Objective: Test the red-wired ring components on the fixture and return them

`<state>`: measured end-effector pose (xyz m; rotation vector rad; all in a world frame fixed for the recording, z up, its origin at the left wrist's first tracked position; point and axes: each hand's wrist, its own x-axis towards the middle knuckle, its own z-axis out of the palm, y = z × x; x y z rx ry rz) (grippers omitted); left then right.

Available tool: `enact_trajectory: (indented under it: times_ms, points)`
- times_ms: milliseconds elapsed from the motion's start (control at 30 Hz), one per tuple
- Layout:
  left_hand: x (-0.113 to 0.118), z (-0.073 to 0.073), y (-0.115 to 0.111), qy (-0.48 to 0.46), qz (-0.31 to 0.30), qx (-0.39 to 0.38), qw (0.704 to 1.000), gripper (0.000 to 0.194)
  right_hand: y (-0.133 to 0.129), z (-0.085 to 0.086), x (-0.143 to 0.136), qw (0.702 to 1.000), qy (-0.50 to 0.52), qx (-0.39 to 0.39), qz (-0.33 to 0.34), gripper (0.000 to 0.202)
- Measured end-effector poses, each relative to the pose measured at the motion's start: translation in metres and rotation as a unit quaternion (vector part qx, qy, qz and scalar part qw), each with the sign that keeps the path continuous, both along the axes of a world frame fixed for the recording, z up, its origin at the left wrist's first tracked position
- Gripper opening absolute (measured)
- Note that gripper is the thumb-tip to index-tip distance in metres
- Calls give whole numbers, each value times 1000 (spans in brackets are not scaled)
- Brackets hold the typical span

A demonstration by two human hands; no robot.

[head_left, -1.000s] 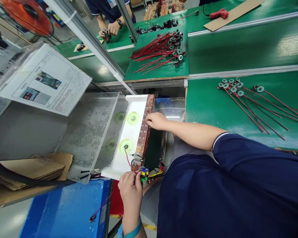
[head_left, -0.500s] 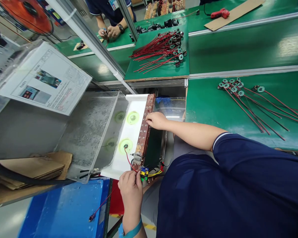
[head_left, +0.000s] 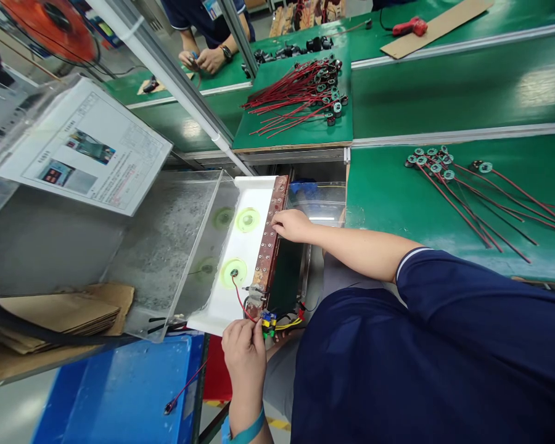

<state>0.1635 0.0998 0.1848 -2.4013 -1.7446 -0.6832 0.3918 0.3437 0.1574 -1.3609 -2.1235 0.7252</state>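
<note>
My left hand (head_left: 244, 354) is closed, thumb and fingers pinching a red wire (head_left: 240, 299) near its end, beside a small blue, yellow and green terminal block (head_left: 269, 324). That wire runs up to a small round buzzer-like part (head_left: 234, 273), which sits in the lower of two yellow-green rings on a white board (head_left: 254, 191). My right hand (head_left: 292, 225) is closed, its curled fingers resting on a brown strip studded with screws (head_left: 264, 256). Whatever those fingers hold, if anything, is hidden.
Clear plastic box walls (head_left: 194, 246) stand beyond the board. Wired round parts lie on the green table (head_left: 379, 209) and a raised green board (head_left: 245, 139). A blue bin (head_left: 120, 382) sits below left. A co-worker's hands (head_left: 203, 60) work across the bench; a metal post (head_left: 180, 80) slants between.
My two hands hold almost still. A dark red object has come into view at the right edge of the far green belt. The co-worker's hands have shifted slightly.
</note>
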Motion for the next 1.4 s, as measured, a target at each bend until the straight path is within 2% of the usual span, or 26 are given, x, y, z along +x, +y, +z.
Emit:
enact_trajectory:
  times_ms: [1400]
  points:
    - [7, -1, -1, -8, 27, 9, 1000, 16, 1, -4, -1, 1000, -1, 2, -1, 19]
